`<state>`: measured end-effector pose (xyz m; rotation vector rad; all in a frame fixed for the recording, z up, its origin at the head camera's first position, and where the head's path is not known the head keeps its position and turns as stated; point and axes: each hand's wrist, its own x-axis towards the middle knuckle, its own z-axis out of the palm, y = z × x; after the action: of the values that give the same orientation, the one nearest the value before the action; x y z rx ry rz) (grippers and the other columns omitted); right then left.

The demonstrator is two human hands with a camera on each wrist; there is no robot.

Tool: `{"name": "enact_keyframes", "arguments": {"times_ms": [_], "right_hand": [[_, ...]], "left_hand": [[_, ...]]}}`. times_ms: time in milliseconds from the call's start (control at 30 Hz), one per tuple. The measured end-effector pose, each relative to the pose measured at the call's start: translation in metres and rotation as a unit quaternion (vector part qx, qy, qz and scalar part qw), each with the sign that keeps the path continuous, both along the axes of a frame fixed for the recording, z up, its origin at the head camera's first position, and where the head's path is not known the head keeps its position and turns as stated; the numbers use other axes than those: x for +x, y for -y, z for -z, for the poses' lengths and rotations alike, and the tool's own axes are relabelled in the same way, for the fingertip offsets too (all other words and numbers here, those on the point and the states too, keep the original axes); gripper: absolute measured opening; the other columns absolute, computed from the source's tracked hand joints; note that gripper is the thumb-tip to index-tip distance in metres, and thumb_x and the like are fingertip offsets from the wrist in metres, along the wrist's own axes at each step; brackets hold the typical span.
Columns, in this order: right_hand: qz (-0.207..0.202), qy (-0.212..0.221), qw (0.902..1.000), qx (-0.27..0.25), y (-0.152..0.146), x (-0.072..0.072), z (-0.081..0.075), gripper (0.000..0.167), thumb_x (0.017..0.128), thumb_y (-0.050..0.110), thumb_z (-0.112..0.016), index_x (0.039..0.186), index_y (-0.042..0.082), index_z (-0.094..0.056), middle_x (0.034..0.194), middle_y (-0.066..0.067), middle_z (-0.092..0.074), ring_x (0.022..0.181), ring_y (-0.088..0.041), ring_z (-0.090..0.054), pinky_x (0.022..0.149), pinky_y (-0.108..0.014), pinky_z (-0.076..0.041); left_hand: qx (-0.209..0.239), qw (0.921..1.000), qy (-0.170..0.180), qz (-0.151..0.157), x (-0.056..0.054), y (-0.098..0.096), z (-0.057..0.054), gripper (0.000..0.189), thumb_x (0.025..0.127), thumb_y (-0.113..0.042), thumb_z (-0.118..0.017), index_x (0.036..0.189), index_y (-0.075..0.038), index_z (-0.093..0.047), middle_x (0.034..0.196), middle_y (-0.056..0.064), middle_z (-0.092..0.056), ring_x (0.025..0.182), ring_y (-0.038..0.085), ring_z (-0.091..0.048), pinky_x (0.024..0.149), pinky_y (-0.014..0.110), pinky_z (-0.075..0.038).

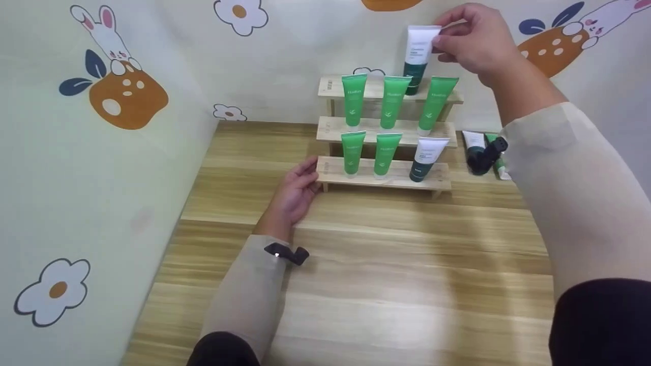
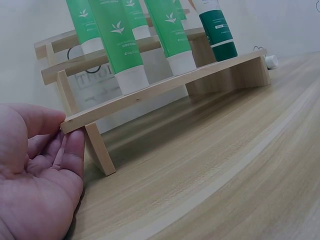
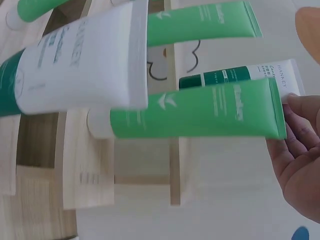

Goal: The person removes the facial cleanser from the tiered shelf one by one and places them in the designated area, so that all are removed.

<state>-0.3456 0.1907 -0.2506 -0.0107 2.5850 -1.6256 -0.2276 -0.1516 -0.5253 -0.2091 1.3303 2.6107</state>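
Note:
My right hand (image 1: 475,38) pinches the upper edge of a white and dark-green squeeze tube (image 1: 418,57). The tube stands upright, its cap end at the top step of a three-step wooden rack (image 1: 333,87). With thumb above and fingers below, my left hand (image 2: 37,165) grips the left end of the rack's lowest step (image 2: 107,111). Three green tubes (image 1: 394,101) stand on the middle step. On the bottom step are two green tubes (image 1: 352,153) and another white and dark-green tube (image 1: 428,158). A green tube (image 3: 200,111) partly covers the pinched one in the right wrist view.
To the right of the rack, a white and dark-green tube (image 1: 474,140) and a green tube (image 1: 503,170) lie on the wood-grain table (image 1: 376,254), partly behind my right sleeve and wrist camera. A patterned wall (image 1: 285,66) rises close behind the rack, another on the left.

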Motion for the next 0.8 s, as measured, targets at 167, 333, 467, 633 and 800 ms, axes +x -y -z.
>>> {"name": "enact_keyframes", "arguments": {"times_ms": [167,333,467,633,800], "right_hand": [[0.013,0.002,0.9995,-0.028,-0.024,0.005,0.003,0.052,0.093,0.035,-0.076,0.141,0.025,-0.060,0.146,0.001,-0.065,0.134,-0.023,-0.066,0.122,-0.031,-0.047],[0.019,-0.006,0.9987,-0.048,-0.047,0.010,0.005,0.049,0.097,0.032,-0.075,0.143,0.023,-0.059,0.141,0.002,-0.064,0.127,-0.020,-0.065,0.119,-0.026,-0.049],[0.033,-0.002,0.9961,-0.082,-0.065,0.015,0.008,0.053,0.093,0.033,-0.079,0.142,0.024,-0.059,0.137,0.003,-0.063,0.123,-0.018,-0.066,0.104,-0.017,-0.055],[0.048,-0.005,0.9888,-0.142,-0.088,0.020,0.015,0.061,0.087,0.033,-0.086,0.141,0.023,-0.058,0.137,0.001,-0.063,0.120,-0.018,-0.070,0.093,-0.016,-0.059],[0.057,-0.012,0.9766,-0.207,-0.109,0.026,0.022,0.067,0.083,0.027,-0.090,0.142,0.020,-0.058,0.138,0.000,-0.064,0.127,-0.020,-0.069,0.091,-0.019,-0.060]], "left_hand": [[0.002,1.0000,-0.003,0.002,0.000,0.000,0.000,0.058,0.103,0.009,-0.051,0.159,-0.001,-0.044,0.152,0.011,-0.053,0.125,0.018,-0.061,0.095,0.023,-0.056],[0.005,1.0000,0.002,-0.001,0.000,0.000,0.001,0.058,0.102,0.009,-0.052,0.158,-0.002,-0.046,0.153,0.011,-0.054,0.125,0.018,-0.061,0.095,0.024,-0.056],[0.005,1.0000,0.004,-0.003,-0.001,0.000,0.001,0.057,0.102,0.010,-0.053,0.157,-0.001,-0.047,0.151,0.010,-0.056,0.122,0.017,-0.062,0.092,0.023,-0.056],[0.007,0.9999,0.005,-0.008,-0.001,0.000,0.001,0.056,0.101,0.010,-0.054,0.156,-0.002,-0.049,0.147,0.008,-0.059,0.119,0.016,-0.064,0.089,0.022,-0.056],[0.006,1.0000,0.002,-0.005,0.000,0.001,0.000,0.056,0.101,0.010,-0.053,0.156,-0.002,-0.048,0.146,0.006,-0.059,0.121,0.016,-0.064,0.092,0.023,-0.056]]}}
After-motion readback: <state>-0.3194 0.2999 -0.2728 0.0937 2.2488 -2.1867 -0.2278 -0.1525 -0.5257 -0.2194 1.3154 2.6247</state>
